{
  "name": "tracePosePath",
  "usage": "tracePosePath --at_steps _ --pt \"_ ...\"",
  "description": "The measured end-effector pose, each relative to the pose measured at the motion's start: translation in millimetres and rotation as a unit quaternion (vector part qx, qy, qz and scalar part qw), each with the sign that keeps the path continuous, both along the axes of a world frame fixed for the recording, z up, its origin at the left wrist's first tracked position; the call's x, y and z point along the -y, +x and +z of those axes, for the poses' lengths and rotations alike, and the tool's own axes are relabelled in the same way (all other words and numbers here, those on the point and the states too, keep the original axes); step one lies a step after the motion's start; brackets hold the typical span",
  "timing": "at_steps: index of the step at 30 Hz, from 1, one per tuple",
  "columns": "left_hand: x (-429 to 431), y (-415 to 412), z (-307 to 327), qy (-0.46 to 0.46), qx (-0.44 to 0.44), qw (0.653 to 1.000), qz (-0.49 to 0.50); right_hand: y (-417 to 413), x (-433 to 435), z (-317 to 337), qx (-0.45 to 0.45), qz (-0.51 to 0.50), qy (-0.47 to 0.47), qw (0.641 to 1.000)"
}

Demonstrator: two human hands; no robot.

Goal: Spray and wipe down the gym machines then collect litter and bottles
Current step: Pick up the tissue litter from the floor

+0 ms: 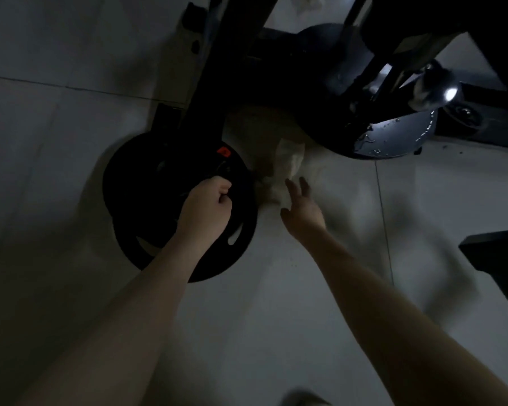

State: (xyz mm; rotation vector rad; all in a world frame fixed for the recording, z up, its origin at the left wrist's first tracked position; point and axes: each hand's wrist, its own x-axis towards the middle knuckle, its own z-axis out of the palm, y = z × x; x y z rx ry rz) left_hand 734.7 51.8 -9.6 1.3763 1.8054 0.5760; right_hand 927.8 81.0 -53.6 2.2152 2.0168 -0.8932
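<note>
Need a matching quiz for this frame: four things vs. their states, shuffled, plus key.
Things:
1. left hand
2. right hand
3. crumpled white wad
4. glossy dark machine cover

States:
A. beaded with droplets
B. fingers curled on the black round weight plate
C. lying on the pale floor tiles
D. fingers spread, holding nothing

Pairs: 1-B, 2-D, 3-C, 4-A

Two hands, a left hand [207, 208] and a right hand [304, 210]; two black weight plates, partly stacked, an upper plate [147, 177] and a lower plate [214, 265]; one red label [224, 151]; two crumpled white papers, a near paper [286, 162] and a far paper [308, 1]; one small black wheel [464, 117]; one black machine frame [206, 83].
</note>
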Motion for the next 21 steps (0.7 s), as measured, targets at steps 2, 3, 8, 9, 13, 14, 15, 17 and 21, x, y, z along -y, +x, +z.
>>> tracePosePath --at_steps 2,3,8,9,13,14,15,17,21 --pt "-7.5 -7.2 -3.4 0.013 -0.002 1.000 0.002 -5.1 -17.7 -9.3 0.016 0.042 0.009 0.999" --pt "-11.4 -10.4 -5.5 0.018 -0.003 1.000 0.006 -7.4 -26.1 -12.7 0.025 0.062 0.007 0.998" --pt "-16.3 -25.3 -10.8 0.033 -0.013 0.999 0.010 -19.9 -50.4 -29.3 0.083 0.132 -0.044 0.987" --pt "-16.9 -25.6 -9.9 0.034 -0.016 0.999 0.006 -18.4 -50.9 -30.3 0.085 0.110 -0.043 0.989" --pt "-6.1 -26.1 -9.2 0.055 -0.042 0.998 0.013 -13.5 -30.6 -25.8 0.102 0.050 0.026 0.993" --pt "-0.1 -24.8 -9.3 0.062 -0.052 0.997 0.013 -10.9 -22.5 -22.3 0.106 0.045 0.046 0.992" --pt "6.7 -23.1 -9.5 0.066 -0.062 0.996 0.012 -7.4 -13.7 -19.7 0.108 0.035 0.062 0.992" --pt "18.1 -19.7 -9.9 0.071 -0.083 0.994 0.008 -3.0 1.1 -13.9 0.106 0.016 0.086 0.990" --pt "44.1 -13.9 -5.7 0.062 -0.076 0.995 0.030 1.9 32.1 2.8 0.071 -0.022 0.096 0.993"
